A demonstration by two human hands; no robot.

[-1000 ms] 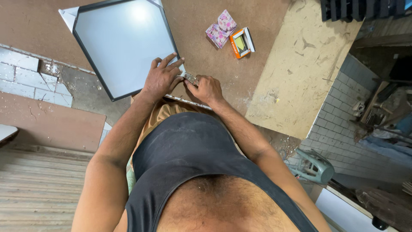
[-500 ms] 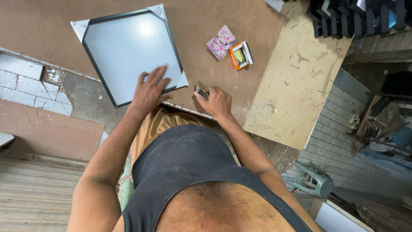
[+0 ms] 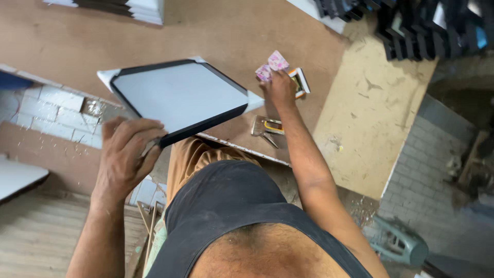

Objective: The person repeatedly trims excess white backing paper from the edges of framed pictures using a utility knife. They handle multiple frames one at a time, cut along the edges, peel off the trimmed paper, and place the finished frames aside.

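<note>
My left hand grips the near corner of a black picture frame with a pale panel and white corner protectors, and the frame is tilted up off the brown board. My right hand reaches far forward and rests on a small orange and white box, next to a pink patterned packet. Whether its fingers grip either one is hidden. A metal hand tool with yellow grips lies on the board below my right forearm.
The brown board table ends at a pale strip near my body. A stack of black frames stands at the top right, and more frames at the top left. A green stool sits on the tiled floor.
My left hand has lifted the frame by its near corner. My right hand has let go of the metal tool and stretched forward to the small box and packet.
</note>
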